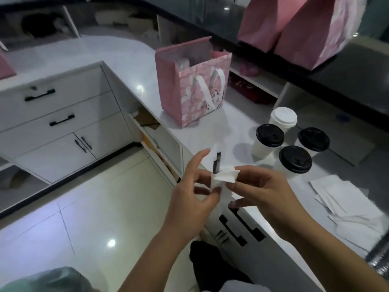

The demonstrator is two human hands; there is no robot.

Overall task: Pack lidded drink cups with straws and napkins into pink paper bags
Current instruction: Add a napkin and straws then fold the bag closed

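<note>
our left hand (189,192) and right hand (265,192) each pinch a white napkin (224,177) wrapped round dark straws (216,164), other fingers loosely spread. 4 lidded cups (294,159) stand just beyond on the counter (237,133); the open pink bag (195,87) stands farther back.

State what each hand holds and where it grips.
A white paper napkin wrapped round thin dark straws: the left hand pinches its lower edge, the right hand its upper fold.
</note>
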